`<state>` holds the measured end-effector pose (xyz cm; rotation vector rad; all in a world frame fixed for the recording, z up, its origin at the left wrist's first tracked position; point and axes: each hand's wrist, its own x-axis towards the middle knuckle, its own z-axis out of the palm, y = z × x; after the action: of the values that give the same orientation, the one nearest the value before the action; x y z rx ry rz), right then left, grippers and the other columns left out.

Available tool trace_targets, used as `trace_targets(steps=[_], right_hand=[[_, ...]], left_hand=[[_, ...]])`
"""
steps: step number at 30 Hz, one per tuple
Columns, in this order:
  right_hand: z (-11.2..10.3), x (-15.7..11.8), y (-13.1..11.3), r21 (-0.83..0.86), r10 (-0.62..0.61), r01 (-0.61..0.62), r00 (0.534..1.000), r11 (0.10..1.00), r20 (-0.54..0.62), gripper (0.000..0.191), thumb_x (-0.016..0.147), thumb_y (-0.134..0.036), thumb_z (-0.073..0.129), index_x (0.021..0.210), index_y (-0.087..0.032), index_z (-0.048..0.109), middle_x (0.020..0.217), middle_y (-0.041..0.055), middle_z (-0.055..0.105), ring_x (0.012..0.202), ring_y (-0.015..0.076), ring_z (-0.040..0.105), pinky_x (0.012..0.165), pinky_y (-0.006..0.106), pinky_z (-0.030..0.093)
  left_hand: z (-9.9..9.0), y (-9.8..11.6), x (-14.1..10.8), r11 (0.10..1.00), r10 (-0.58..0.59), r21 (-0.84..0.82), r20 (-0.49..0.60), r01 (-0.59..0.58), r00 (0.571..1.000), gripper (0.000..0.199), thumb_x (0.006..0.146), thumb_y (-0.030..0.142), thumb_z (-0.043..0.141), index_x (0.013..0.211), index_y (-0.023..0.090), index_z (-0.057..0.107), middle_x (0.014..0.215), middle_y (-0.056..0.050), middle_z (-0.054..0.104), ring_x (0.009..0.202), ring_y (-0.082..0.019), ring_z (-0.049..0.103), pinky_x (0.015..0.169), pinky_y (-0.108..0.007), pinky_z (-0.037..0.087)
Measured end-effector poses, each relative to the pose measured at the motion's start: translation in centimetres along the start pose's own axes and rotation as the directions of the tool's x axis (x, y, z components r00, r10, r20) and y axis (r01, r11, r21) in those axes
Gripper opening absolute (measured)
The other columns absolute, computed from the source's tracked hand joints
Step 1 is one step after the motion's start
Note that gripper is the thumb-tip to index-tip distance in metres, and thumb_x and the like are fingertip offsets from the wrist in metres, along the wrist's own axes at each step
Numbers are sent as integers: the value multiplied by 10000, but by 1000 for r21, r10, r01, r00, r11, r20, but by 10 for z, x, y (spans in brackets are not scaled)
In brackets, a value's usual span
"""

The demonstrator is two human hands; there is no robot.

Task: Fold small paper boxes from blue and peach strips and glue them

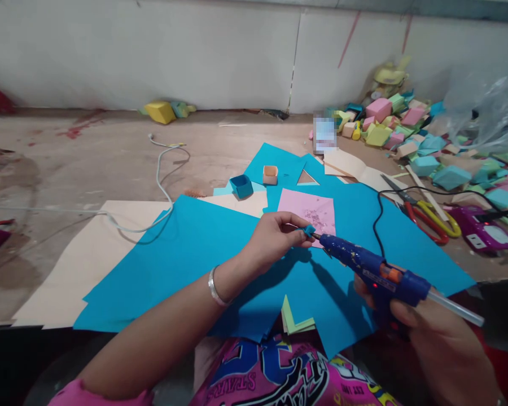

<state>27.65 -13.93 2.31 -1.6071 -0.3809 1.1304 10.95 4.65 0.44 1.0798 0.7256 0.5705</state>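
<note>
My left hand [277, 234] pinches a small blue paper piece [308, 230] over the pink paper square [307, 208]. Wrapped round the handle of a blue glue gun [364, 265] is my right hand [423, 324]. The gun's nozzle meets or nearly meets the blue piece, and a clear glue stick [455, 306] sticks out of its back. Large blue paper sheets [198, 254] lie beneath both hands. Beyond them stand a small open blue paper box [241, 186] and a small peach paper box [270, 175].
Scissors [427, 220] and a purple power socket box [480, 228] lie at the right. Behind them is a heap of coloured paper shapes [423, 141]. A white cable [158, 175] crosses the left side, near peach sheets [80, 259]. A yellow paper box [160, 111] sits by the wall.
</note>
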Motion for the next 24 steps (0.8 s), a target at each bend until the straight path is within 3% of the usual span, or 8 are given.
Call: trace_targets(steps=[5, 7, 11, 14, 18, 24], right_hand=[[-6, 6, 2, -12, -20, 21, 999, 1000, 45, 502, 515, -443, 901, 944, -231, 752, 827, 70, 773, 701, 221, 684, 553, 240, 524], [-8, 11, 3, -12, 14, -13, 996, 1000, 90, 504, 491, -439, 907, 922, -224, 758, 834, 84, 772, 700, 232, 684, 575, 265, 536], [-10, 16, 7, 16, 49, -49, 998, 999, 41, 566, 417, -485, 914, 878, -192, 765, 801, 118, 754, 684, 259, 674, 582, 313, 544], [-9, 18, 9, 22, 55, -56, 996, 998, 77, 538, 409, -534, 902, 777, -167, 765, 751, 119, 720, 650, 236, 637, 560, 304, 526], [-10, 22, 7, 57, 19, -30, 981, 998, 194, 502, 487, -547, 873, 795, -160, 783, 749, 112, 691, 662, 220, 610, 564, 291, 516], [-9, 17, 3, 137, -36, 0, 965, 991, 260, 355, 680, -470, 776, 892, -185, 769, 801, 100, 679, 697, 222, 601, 603, 306, 516]], left_hand=[[1, -1, 1, 998, 32, 48, -12, -31, 999, 104, 672, 135, 735, 760, 133, 680, 745, -63, 710, 713, -172, 705, 723, -336, 591], [2, -1, 1, 994, 80, 71, -25, -78, 997, 84, 677, 116, 722, 745, 135, 676, 757, -50, 701, 703, -156, 699, 715, -321, 594], [2, -3, 2, 958, 216, 202, -40, -204, 976, 88, 679, 71, 676, 735, 135, 697, 787, -34, 665, 663, -128, 677, 687, -303, 598], [3, -4, 2, 929, 299, 246, -58, -277, 953, 129, 672, 49, 645, 738, 141, 705, 816, -34, 652, 685, -130, 670, 685, -307, 606], [5, -5, 2, 979, 186, 97, -87, -178, 979, 90, 673, 92, 710, 743, 137, 677, 769, -33, 683, 685, -144, 693, 700, -313, 602], [3, -1, 1, 997, 19, -70, -87, -25, 996, 135, 669, 138, 759, 770, 133, 670, 732, -52, 712, 727, -173, 714, 749, -334, 588]])
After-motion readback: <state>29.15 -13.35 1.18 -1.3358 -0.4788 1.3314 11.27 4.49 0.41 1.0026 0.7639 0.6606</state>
